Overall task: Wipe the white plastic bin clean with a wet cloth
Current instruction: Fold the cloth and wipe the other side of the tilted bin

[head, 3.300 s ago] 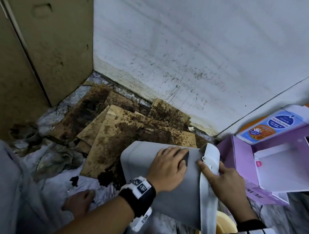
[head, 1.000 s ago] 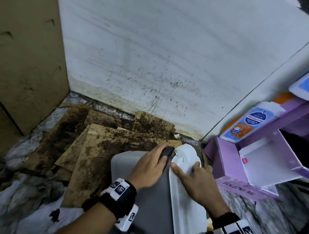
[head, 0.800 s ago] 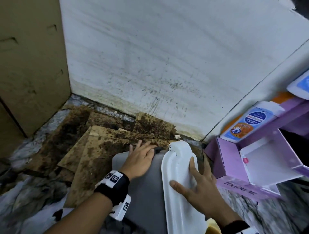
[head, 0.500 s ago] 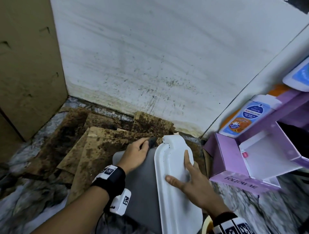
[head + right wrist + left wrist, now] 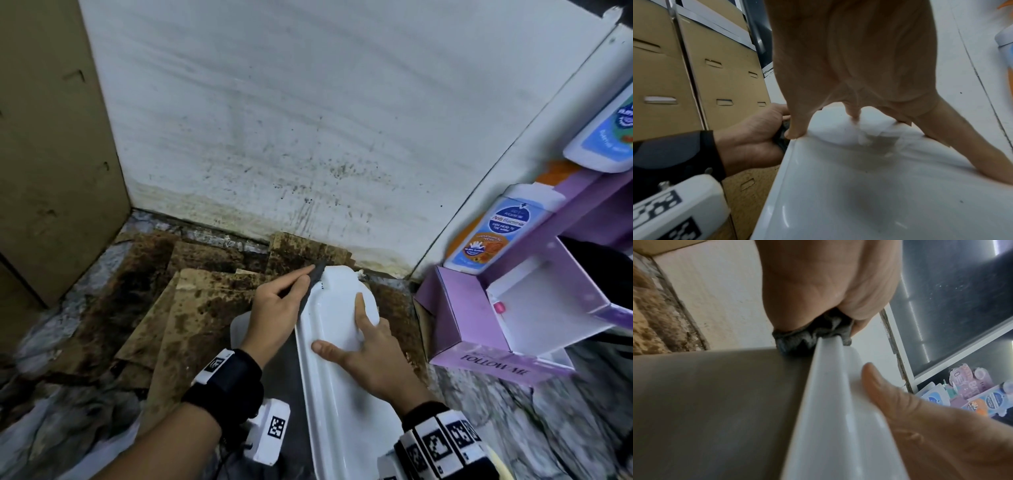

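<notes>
The white plastic bin [image 5: 239,329] lies on its side in front of me, its glossy white lid [image 5: 337,377] facing up. My left hand [image 5: 277,305] pinches a dark grey cloth [image 5: 317,274] and presses it into the seam where the lid's rim meets the grey bin wall [image 5: 715,402]; the left wrist view shows the cloth [image 5: 809,337] bunched against that rim [image 5: 826,369]. My right hand [image 5: 363,342] rests flat on the lid [image 5: 859,186], fingers spread and straight, holding it steady.
Stained, damp cardboard sheets [image 5: 178,308] cover the floor to the left of the bin, below a spotted white wall [image 5: 274,137]. A purple box [image 5: 496,318] and bottles [image 5: 493,229] crowd the right. Brown cartons [image 5: 51,137] stand at the left.
The left hand has slid the cloth along the lid's rim toward the far end of the bin. The right hand has gone from pointing at the seam to lying flat on the lid.
</notes>
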